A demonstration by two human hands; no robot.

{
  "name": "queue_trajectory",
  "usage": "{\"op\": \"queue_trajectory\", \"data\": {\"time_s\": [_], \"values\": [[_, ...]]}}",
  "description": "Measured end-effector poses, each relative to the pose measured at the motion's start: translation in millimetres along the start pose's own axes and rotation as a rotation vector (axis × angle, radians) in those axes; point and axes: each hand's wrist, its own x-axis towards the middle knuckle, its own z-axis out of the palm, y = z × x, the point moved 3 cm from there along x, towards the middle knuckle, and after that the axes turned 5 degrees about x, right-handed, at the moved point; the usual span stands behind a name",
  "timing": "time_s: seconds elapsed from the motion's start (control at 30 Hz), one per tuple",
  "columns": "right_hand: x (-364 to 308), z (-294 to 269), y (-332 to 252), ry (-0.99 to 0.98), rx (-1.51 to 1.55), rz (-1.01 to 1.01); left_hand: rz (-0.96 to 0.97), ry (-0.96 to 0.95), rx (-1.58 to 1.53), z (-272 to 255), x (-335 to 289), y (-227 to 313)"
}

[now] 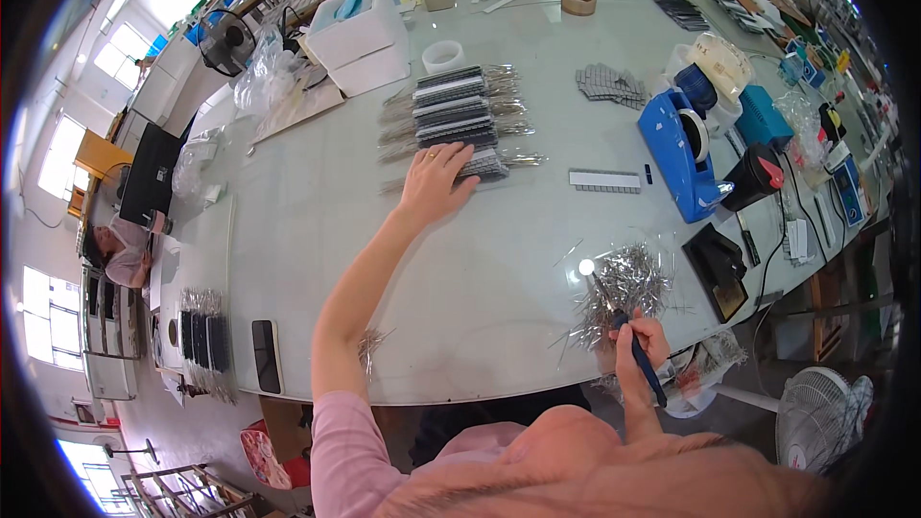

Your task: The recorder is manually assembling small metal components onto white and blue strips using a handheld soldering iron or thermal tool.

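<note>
Left hand (437, 178): unclenched, bundles (453, 107) beneath | Right hand (647, 338): grasping pen-shaped tool (649, 376), wires (638, 273) beyond

A blue tape dispenser (676, 173) stands toward the right edge of the bench (307, 201). A phone (267, 357) lies by its near edge.

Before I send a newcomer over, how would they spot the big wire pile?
On the pale table, find the right hand holding a tool. Just beyond it lies the wire pile: loose, silvery, far bigger than the heap by the left forearm.
</note>
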Motion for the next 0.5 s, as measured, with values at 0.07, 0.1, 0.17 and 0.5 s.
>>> {"op": "queue_trajectory", "data": {"time_s": [0.07,0.1,0.17,0.5], "values": [[0,0,0,0.019,0.048,0.040,-0.159,-0.140,-0.063,0,6,0],[0,1,-1,0.019,0.050,0.038,-0.160,-0.139,-0.061,-2,10,3],[1,1,-3,0.101,0.061,0.071,-0.282,-0.294,-0.155,-1,17,4],[-6,3,0,-0.013,0.022,0.025,-0.413,-0.384,-0.174,-2,9,-4]]}}
